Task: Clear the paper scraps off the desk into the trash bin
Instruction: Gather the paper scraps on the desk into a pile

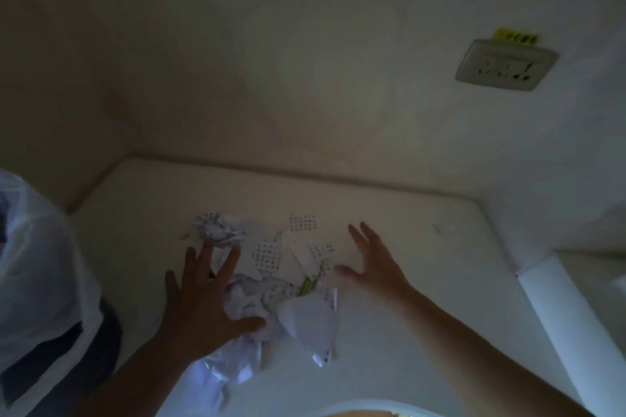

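Head view, dim light.
— Scraps? [271,278]
— Heaped mid-desk [423,247], some crumpled, some flat with dot grids.
— Left hand? [203,301]
— Fingers spread wide, palm down over the heap's left side, gripping nothing.
— Right hand? [376,267]
— Open, flat, just right of the heap, holding nothing.
— Bin? [40,281]
— Clear-bag-lined, at the desk's left edge. Wall socket [506,66] above right.

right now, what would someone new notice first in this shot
Two bare hands spread open over a heap of paper scraps in the middle of the white desk: the left hand presses on the crumpled pieces, the right hand lies just beside them. At the left edge stands a bin lined with a clear plastic bag, and a wall socket sits upper right.
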Demonstrator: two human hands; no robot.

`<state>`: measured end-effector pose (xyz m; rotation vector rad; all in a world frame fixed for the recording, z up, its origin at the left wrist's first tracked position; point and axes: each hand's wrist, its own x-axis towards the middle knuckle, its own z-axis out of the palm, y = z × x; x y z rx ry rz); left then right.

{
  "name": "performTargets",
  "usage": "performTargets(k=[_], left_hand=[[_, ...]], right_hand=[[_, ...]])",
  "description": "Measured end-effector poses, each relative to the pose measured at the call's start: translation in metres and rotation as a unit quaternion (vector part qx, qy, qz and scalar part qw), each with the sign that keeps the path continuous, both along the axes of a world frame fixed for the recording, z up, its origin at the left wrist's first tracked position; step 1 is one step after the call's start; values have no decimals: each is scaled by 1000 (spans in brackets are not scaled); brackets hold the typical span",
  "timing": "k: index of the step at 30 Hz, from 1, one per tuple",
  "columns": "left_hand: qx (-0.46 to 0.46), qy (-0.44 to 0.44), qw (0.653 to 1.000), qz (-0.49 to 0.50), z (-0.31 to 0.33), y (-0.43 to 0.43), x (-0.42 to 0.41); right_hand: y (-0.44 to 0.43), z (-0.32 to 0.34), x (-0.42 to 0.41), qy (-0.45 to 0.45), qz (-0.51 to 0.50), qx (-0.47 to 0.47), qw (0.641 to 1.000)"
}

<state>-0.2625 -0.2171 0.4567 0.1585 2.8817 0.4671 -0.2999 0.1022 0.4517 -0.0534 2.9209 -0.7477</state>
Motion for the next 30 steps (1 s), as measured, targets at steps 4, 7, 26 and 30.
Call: performTargets(k=[4,7,26,30], left_hand=[[5,90,994,-67,8,38,-15],[2,107,987,-120,8,75,-31],[-212,19,953,-218,17,86,-18],[-174,73,970,-153,14,69,-8]], right_hand=[[79,0,-32,-38,-152,60,986],[118,-6,-43,-68,-207,67,974],[27,-36,-2,-137,91,154,974],[-29,-42,12,-101,170,152,968]])
